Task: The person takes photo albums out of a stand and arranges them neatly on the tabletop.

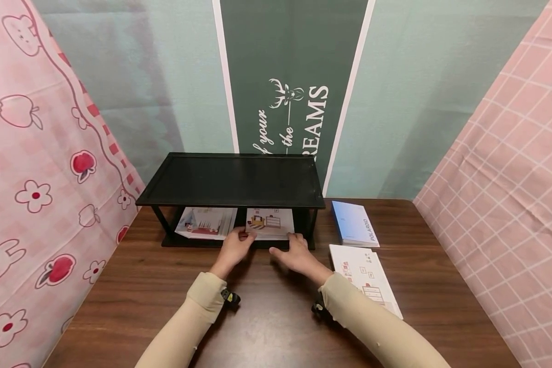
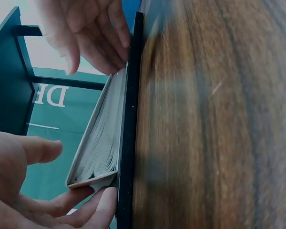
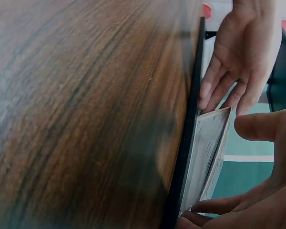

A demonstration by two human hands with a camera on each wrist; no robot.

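"At the front edge of the rack's (image 1: 244, 180) lower shelf (image 1: 190, 244), right of its middle, what lies there?"

"One picture-covered book (image 1: 270, 221)."

"And the hands?"

"Left hand (image 1: 234, 246): fingers loosely extended, touching the book's left end. Right hand (image 1: 299, 254): thumb spread wide, fingers touching its right end. Neither grips."

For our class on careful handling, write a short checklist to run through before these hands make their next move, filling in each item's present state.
1. Yellow-print book on the black shelf's lower level: ok.
2. Left hand at its left side: ok.
3. Right hand at its right side: ok.
4. Gap between it and the other shelved book: ok.
5. Its rear edge within the shelf: cannot tell, hidden.
6. Blue album shelved: not ok; on the table.
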